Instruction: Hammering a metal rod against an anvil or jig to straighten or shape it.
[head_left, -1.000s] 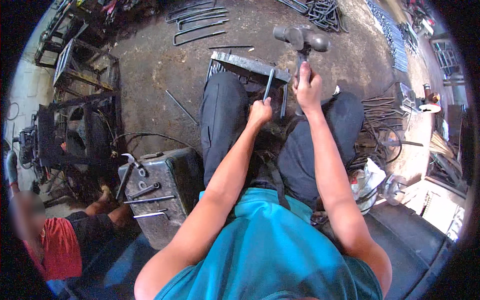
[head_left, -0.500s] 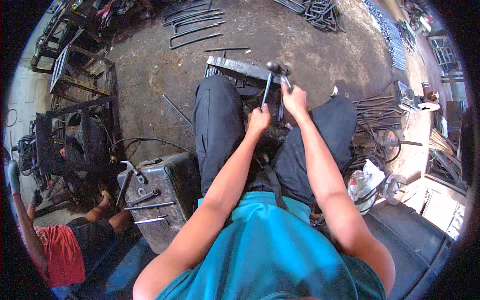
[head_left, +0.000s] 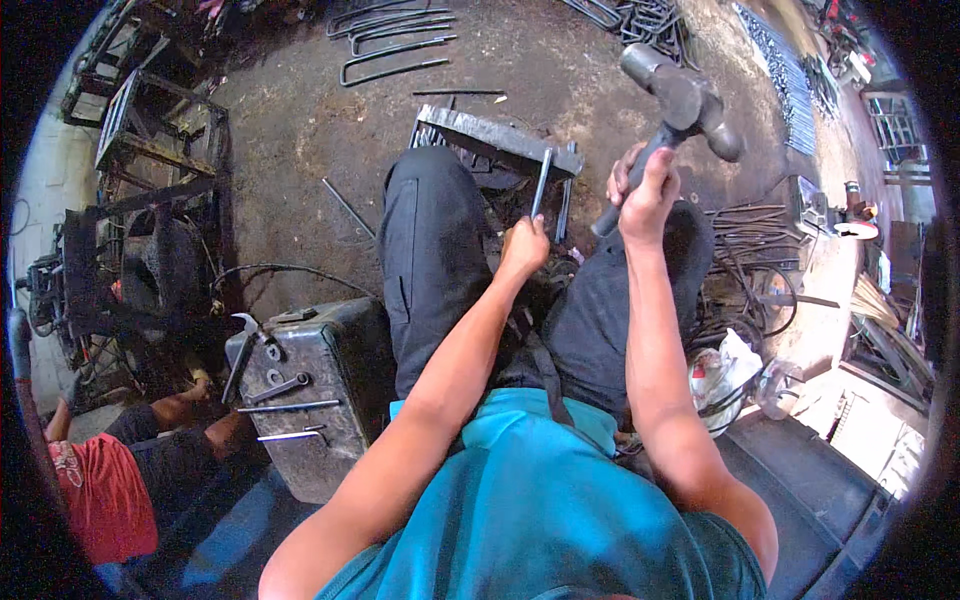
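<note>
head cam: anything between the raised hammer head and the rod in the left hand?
Nothing solid. In the head view the hammer is raised in the right hand; between it and the rod in the left hand only floor shows.

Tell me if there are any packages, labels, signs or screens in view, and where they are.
No labels, signs or screens show.
White plastic bag: on the ground by the person's right thigh, crumpled, white with a dark patch.
Clear plastic bottle or jar: just right of the bag, lying tilted; contents cannot be told.
</note>
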